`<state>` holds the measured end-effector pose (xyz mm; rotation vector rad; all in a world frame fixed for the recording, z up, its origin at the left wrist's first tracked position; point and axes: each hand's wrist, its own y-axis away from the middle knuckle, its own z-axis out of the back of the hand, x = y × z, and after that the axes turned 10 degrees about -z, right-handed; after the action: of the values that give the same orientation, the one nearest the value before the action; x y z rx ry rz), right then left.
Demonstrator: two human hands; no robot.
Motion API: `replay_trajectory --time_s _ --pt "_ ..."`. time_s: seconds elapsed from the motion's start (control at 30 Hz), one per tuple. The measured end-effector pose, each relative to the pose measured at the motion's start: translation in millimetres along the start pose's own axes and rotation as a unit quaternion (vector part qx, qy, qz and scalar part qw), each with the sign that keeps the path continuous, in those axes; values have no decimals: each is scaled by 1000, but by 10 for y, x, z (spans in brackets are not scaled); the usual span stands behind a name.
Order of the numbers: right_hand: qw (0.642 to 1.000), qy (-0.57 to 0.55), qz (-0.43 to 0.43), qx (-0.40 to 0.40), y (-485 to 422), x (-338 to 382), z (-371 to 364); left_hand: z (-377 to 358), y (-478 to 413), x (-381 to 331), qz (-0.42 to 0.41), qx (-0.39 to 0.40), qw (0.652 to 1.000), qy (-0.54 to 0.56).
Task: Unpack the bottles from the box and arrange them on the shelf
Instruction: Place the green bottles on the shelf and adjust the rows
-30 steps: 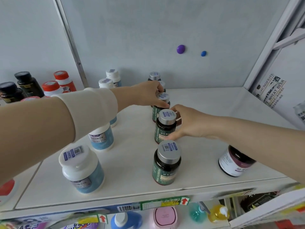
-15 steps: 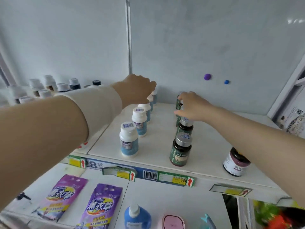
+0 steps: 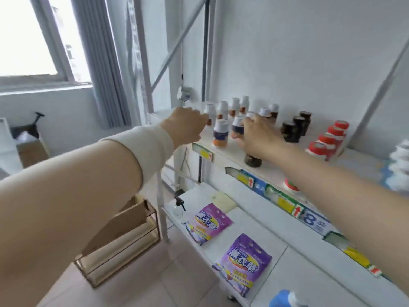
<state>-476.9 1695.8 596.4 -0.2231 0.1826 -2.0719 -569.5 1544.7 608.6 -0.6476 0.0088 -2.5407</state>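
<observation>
The white shelf (image 3: pixel 223 151) carries rows of bottles. My left hand (image 3: pixel 184 125) reaches to its left end with fingers curled, touching a white bottle (image 3: pixel 209 114); the fingertips are hidden. My right hand (image 3: pixel 260 137) wraps thumb and fingers around a white-capped bottle with a dark label (image 3: pixel 238 128). A dark bottle (image 3: pixel 252 161) stands under my right wrist. Another white-capped bottle (image 3: pixel 220 135) stands between my hands. An open cardboard box (image 3: pixel 31 150) sits on the floor at far left.
Black bottles (image 3: pixel 295 127) and red-capped bottles (image 3: pixel 327 140) stand further right on the shelf. The lower shelf holds two purple bags (image 3: pixel 243 262) and a blue bottle (image 3: pixel 285 299). A wire rack with cardboard (image 3: pixel 124 235) stands on the floor beside the shelf post.
The view has swung left along the shelf. Both hands left the green-labelled dark bottles and now reach among the white-capped bottles at the shelf's left end.
</observation>
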Motion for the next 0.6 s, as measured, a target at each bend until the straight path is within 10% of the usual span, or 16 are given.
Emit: replay_trajectory --time_s 0.33,0.6 --pt "956 45 177 231 255 2516 -2411 -2624 1722 890 180 190 951 165" --pt "862 124 250 422 670 3064 -3927 -4213 2247 590 190 357 871 279"
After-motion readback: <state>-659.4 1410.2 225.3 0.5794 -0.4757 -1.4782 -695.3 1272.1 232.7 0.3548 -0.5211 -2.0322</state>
